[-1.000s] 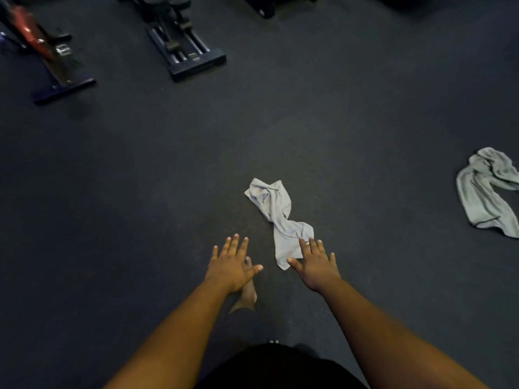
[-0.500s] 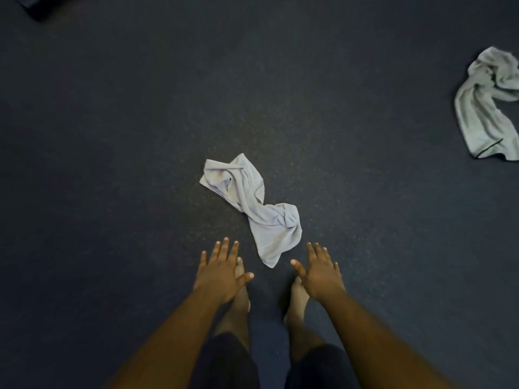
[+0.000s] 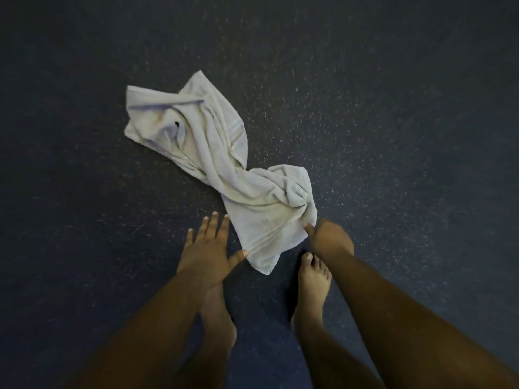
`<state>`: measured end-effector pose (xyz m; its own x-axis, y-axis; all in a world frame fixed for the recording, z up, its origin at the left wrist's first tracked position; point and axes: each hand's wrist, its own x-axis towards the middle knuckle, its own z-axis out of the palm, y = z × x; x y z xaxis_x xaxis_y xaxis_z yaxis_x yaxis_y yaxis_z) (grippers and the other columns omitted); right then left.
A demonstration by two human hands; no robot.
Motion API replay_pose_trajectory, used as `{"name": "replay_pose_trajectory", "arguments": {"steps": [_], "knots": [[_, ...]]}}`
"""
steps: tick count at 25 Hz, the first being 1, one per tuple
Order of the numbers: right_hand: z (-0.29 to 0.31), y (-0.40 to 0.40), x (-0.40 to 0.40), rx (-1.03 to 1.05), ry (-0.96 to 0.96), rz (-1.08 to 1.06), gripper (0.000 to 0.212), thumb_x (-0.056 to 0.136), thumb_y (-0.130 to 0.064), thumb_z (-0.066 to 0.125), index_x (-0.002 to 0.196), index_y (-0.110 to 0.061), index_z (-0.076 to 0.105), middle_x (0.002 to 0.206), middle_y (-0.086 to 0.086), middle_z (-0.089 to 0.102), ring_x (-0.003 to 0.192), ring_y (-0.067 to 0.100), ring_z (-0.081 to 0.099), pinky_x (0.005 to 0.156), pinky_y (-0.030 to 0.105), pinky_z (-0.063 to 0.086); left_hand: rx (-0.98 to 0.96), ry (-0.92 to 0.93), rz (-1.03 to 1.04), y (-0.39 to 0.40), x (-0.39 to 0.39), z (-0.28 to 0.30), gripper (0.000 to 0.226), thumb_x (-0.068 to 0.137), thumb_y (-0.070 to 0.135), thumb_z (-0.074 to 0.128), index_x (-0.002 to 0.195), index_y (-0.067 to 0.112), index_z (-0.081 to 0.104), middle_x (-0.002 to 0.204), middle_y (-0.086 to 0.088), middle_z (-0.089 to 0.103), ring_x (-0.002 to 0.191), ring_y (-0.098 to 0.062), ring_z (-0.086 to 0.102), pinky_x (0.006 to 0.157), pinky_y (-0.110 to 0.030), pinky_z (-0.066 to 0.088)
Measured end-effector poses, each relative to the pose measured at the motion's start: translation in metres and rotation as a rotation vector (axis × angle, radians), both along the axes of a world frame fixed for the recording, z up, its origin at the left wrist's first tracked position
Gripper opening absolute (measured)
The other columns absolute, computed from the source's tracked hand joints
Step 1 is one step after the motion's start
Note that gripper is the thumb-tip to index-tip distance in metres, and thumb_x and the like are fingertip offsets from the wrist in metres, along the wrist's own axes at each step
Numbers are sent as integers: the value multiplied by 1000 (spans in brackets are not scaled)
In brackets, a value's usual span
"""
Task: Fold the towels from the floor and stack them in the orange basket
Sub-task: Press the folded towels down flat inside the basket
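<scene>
dark speckled floor (image 3: 393, 108) | crumpled towel (image 3: 224, 169) | right hand (image 3: 331, 237) pinches it

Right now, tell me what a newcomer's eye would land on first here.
The pale crumpled towel stands out, twisted diagonally across the dark speckled floor at the picture's centre. At its near end the right hand pinches its edge, while the left hand is spread open beside it, thumb at the towel's corner. Two bare feet stand just below.

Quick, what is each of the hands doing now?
Left hand: open, fingers spread, thumb tip touching the towel edge.
Right hand: fingers curled, pinching the towel's near edge.
</scene>
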<state>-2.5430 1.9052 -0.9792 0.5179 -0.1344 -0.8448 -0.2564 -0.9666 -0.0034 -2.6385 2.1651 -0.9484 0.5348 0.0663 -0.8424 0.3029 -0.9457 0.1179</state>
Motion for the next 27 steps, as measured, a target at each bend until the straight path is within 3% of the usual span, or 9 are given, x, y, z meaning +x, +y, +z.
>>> {"name": "replay_pose_trajectory", "arguments": {"steps": [4, 7, 9, 14, 23, 27], "knots": [[-61, -1, 7, 28, 36, -202, 58, 100, -52, 52, 135, -5, 52, 134, 18, 59, 121, 37, 57, 96, 42, 49, -21, 9, -32, -5, 3, -45, 99, 92, 80, 28, 161, 24, -15, 170, -2, -17, 157, -23, -11, 126, -51, 0], [-66, 1, 3, 55, -7, -235, 31, 100, -33, 53, 118, -10, 63, 119, 15, 67, 108, 35, 63, 84, 36, 49, -23, 16, -40, -4, 3, -46, 99, 92, 81, 28, 161, 25, -15, 170, -2, -17, 157, -23, -11, 126, -51, 0], [-42, 4, -3, 89, -100, -240, 24, 100, -31, 52, 108, -13, 66, 106, 13, 69, 98, 34, 65, 77, 35, 49, -11, 27, -30, -1, 1, -27, 100, 91, 81, 29, 161, 25, -16, 170, -1, -17, 157, -22, -11, 126, -51, -1], [103, 24, -10, 164, -264, -2, 20, 102, -31, 50, 105, -15, 64, 104, 9, 66, 97, 32, 62, 80, 41, 53, -1, 34, 51, 5, 3, 91, 100, 91, 79, 32, 160, 26, -18, 170, -2, -18, 157, -23, -12, 126, -52, -1], [459, 98, -12, 292, -455, 453, 29, 105, -35, 44, 118, -16, 62, 119, 9, 63, 110, 30, 56, 88, 42, 47, 0, -138, 195, 34, -15, 436, 100, 93, 76, 35, 162, 22, -12, 171, -5, -14, 158, -26, -10, 126, -55, 0], [563, 117, -11, 383, -612, 603, 29, 104, -36, 47, 113, -15, 65, 117, 10, 63, 107, 32, 55, 84, 43, 45, 89, -232, 318, 35, -58, 544, 100, 93, 77, 35, 162, 21, -11, 171, -6, -13, 158, -26, -8, 126, -54, 2]]}}
